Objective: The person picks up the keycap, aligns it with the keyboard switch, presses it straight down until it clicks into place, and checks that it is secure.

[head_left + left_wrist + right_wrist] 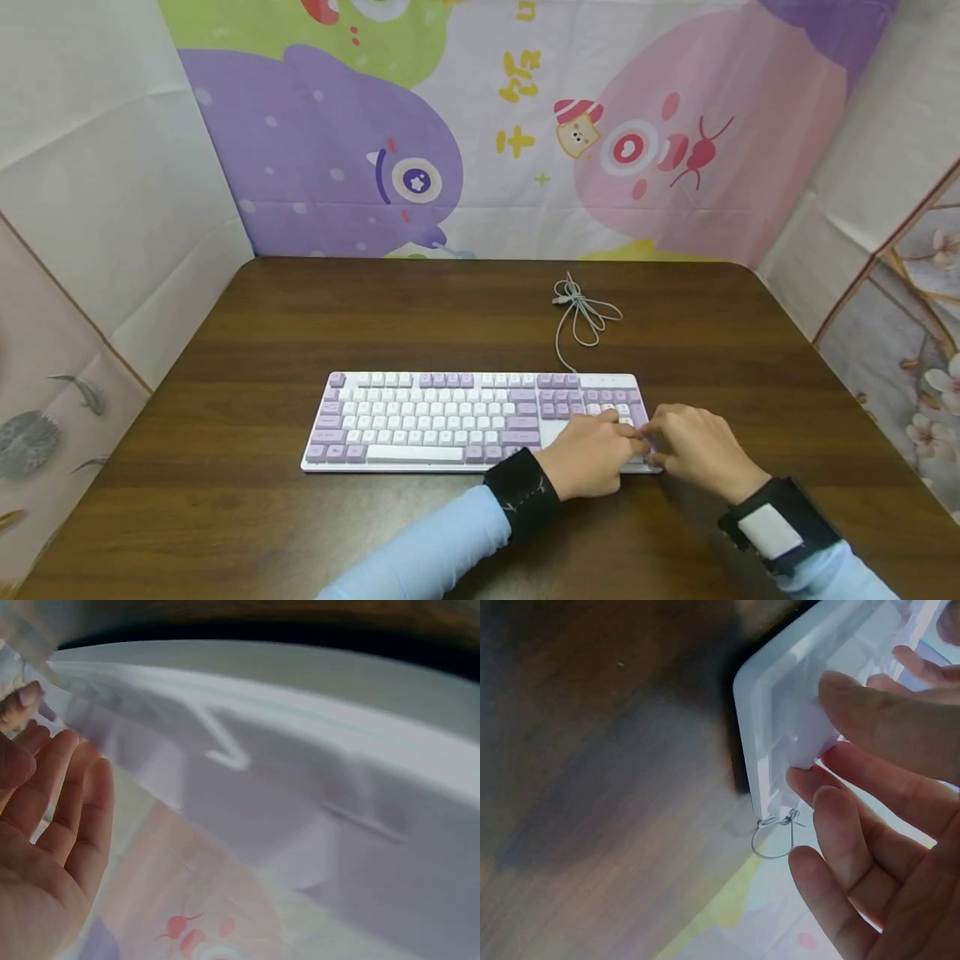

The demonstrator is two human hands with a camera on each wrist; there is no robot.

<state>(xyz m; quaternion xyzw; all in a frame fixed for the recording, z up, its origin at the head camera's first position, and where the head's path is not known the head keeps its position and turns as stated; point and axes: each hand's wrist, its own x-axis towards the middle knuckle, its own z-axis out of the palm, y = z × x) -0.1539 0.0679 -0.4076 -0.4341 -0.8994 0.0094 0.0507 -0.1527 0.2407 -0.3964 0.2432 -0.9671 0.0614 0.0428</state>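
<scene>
A white and lilac keyboard (420,454) lies flat on the brown table. My left hand (588,457) is over its number pad, index finger reaching toward the right edge; the thumb is mostly hidden from above. In the left wrist view, the left hand's fingers (90,817) are loosely bent, and I see nothing held between them. At the keyboard's right end, my right hand (697,446) pinches a pale lilac keycap (810,739) between thumb and index finger, as the right wrist view shows. The hands nearly meet there. Whether the keycap is seated or lifted I cannot tell.
A bundled grey cable (581,312) runs from the keyboard's back edge and lies behind it. The brown table (225,400) extends around the keyboard. Behind it hangs a cloth (517,192) with cartoon figures, and pale walls flank both sides.
</scene>
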